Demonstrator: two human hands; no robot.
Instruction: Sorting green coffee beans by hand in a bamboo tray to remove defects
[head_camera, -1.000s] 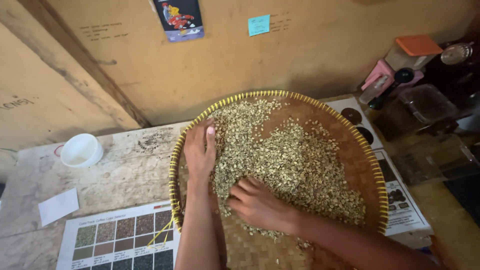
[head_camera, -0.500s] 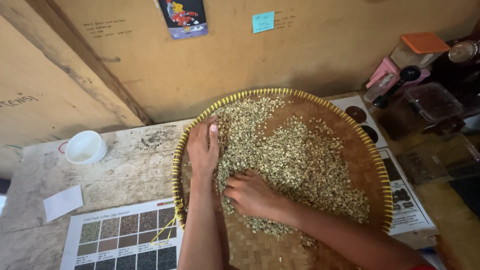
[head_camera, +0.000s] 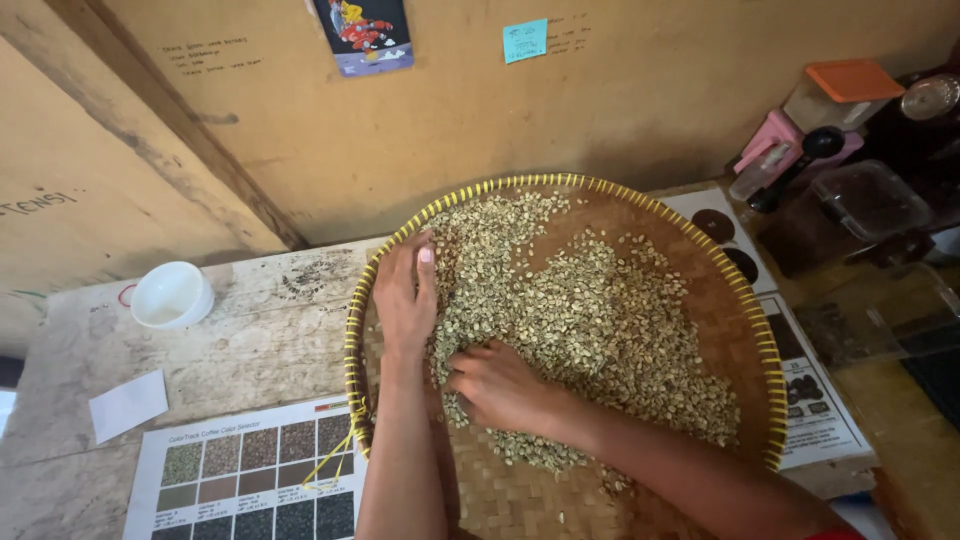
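Woven tray (head_camera: 640, 205); beans (head_camera: 590, 310) under hands

A brown woven tray (head_camera: 700, 290) with a yellow-wrapped rim holds pale greenish beans (head_camera: 590, 310); beside it sit a white cup (head_camera: 172, 295), a white paper slip (head_camera: 127, 404) and a chart (head_camera: 250, 485) of brown and green squares

Worn pale wooden table (head_camera: 250, 330) | round woven bamboo tray with yellow-bound rim (head_camera: 680, 250) resting on it | small white cup (head_camera: 172, 295) well left of tray | white paper slip (head_camera: 127, 405) near front edge | printed colour-swatch chart (head_camera: 250, 480) just beside tray | second printed sheet (head_camera: 815, 410) tucked under tray's right side
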